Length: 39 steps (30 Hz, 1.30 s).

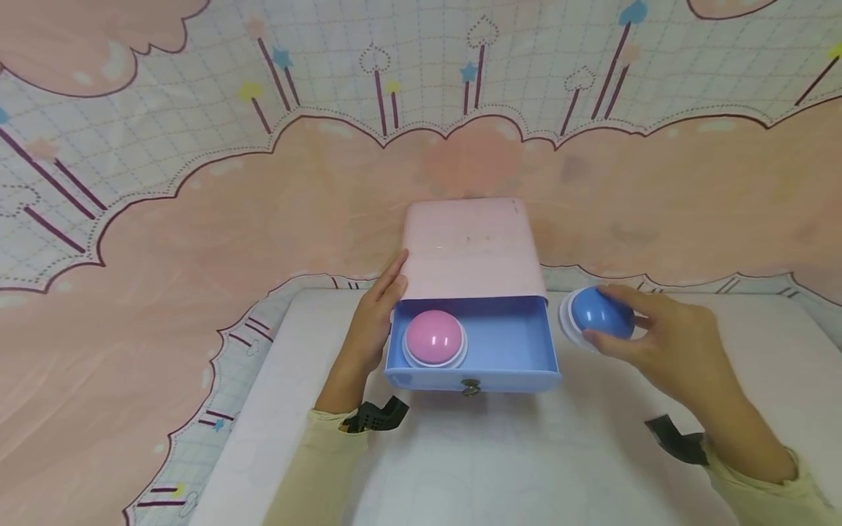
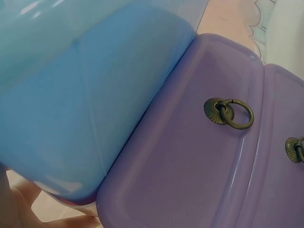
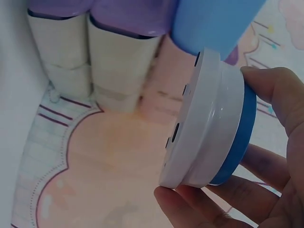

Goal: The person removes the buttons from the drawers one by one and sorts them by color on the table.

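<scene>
My right hand (image 1: 667, 340) grips a round push button (image 1: 601, 313) with a blue dome and white base, just right of the open drawer. In the right wrist view, the fingers and thumb span the button's rim (image 3: 209, 128), and its underside faces left. A small drawer cabinet (image 1: 470, 248) with a pink top stands in the middle. Its blue top drawer (image 1: 513, 343) is pulled out and holds a similar button with a pink dome (image 1: 434, 337) on the left. My left hand (image 1: 368, 325) rests against the cabinet's left side, its fingers extended.
A white table (image 1: 473, 467) bears the cabinet. Below the blue drawer are closed purple drawers (image 2: 175, 142) with brass ring pulls (image 2: 237, 114). A metal clasp (image 1: 470, 387) hangs on the blue drawer's front. Behind stands a patterned pink cloth (image 1: 329, 204).
</scene>
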Motion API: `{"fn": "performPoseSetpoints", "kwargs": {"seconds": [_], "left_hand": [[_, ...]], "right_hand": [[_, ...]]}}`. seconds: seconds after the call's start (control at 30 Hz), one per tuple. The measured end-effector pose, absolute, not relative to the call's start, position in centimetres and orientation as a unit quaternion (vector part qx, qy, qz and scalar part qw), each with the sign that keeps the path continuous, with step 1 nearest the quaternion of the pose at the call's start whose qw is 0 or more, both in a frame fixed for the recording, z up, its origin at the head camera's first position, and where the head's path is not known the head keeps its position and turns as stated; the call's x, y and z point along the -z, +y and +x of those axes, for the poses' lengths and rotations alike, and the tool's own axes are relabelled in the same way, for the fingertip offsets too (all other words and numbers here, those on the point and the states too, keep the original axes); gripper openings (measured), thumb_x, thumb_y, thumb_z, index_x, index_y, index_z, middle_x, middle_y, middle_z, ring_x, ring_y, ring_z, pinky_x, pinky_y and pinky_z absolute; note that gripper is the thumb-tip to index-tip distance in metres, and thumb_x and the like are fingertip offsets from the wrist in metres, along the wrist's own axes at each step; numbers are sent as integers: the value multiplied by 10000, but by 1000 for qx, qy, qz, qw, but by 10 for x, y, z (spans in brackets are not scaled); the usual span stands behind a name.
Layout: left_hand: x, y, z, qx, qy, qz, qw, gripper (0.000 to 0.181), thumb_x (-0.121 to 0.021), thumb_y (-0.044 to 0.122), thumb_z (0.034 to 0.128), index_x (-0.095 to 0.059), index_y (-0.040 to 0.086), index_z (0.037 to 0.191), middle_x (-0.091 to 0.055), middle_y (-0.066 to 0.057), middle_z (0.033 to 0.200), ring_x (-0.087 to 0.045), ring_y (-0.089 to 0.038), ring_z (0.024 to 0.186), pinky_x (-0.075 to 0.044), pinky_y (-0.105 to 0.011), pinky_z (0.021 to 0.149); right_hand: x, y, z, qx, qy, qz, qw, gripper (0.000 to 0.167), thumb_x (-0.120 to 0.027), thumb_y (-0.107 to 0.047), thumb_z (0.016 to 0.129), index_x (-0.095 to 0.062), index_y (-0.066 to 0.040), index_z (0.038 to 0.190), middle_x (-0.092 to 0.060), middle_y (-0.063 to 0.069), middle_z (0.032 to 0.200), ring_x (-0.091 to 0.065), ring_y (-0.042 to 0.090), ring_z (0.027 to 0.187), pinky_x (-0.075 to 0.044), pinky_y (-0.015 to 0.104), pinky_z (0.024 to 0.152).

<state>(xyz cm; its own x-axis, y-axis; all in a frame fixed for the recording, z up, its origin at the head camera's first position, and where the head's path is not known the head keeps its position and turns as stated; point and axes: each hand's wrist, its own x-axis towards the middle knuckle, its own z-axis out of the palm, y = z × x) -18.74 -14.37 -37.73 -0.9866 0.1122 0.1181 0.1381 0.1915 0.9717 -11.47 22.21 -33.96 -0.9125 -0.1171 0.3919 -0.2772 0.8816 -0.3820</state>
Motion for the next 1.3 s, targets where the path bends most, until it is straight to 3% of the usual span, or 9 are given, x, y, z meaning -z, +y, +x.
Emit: {"fn": "performPoseSetpoints", "kwargs": {"seconds": [0.23,0.6,0.9,1.3], "left_hand": [[376,-141,-187,630,-771,-87,11,499,-426,429,1082,-366,398,1577,-238,160,1682,-194,-168,1581,-199,-549,1257],[378,-143,-188,631,-770,-90,16,504,-435,421,1082,-372,374,1579,-234,94,1700,-188,-169,1583,-175,-550,1266],[377,-142,-188,626,-774,-92,18,503,-426,425,1083,-367,378,1581,-228,96,1702,-187,-170,1584,-180,-557,1262],[377,-143,-189,632,-769,-93,20,498,-429,413,1084,-377,373,1578,-228,71,1706,-187,-165,1583,-180,-553,1264]], "right_hand": [[360,228,-118,-221,-954,105,171,662,-894,-384,771,-684,-75,1318,-726,297,1106,-700,454,874,-603,573,696],[386,222,-122,-226,-964,82,113,650,-881,-358,796,-664,-83,1343,-689,303,1215,-676,518,1026,-571,616,817],[406,218,-129,-244,-961,88,94,647,-881,-378,799,-671,-73,1329,-737,252,1086,-648,313,820,-607,485,713],[426,219,-134,-251,-963,77,62,619,-870,-353,811,-675,-59,1319,-724,272,1137,-688,336,867,-594,573,834]]}}
